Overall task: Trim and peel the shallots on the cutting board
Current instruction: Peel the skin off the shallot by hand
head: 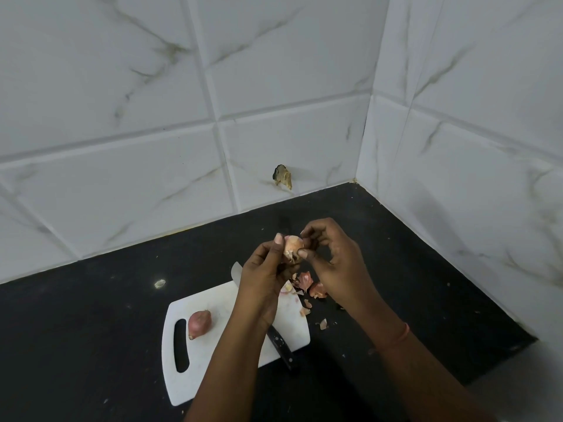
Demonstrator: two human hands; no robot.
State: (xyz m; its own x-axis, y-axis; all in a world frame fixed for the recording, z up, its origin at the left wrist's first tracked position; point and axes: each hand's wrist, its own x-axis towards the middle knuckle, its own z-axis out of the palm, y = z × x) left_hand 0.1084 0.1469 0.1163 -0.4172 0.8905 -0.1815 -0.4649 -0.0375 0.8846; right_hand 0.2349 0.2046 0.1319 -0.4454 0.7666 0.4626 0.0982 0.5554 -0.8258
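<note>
Left hand [264,269]: curled round the lower part of a partly peeled shallot [292,245], which is held up above the far end of the cutting board [213,354].
Right hand [332,257]: thumb and forefinger are pinched at the shallot's right side, on its skin.
Second shallot [199,323]: unpeeled, laid on the board beside the handle slot.
Knife [278,342]: laid across the board; the black handle juts over the near right edge, the blade tip is seen past the far edge, the middle is hidden by the left forearm.
Peelings [307,284]: pink skins are scattered at the board's right corner and on the dark surface [91,315].
Wall [152,117]: white marbled tiles, one chipped spot low down.
</note>
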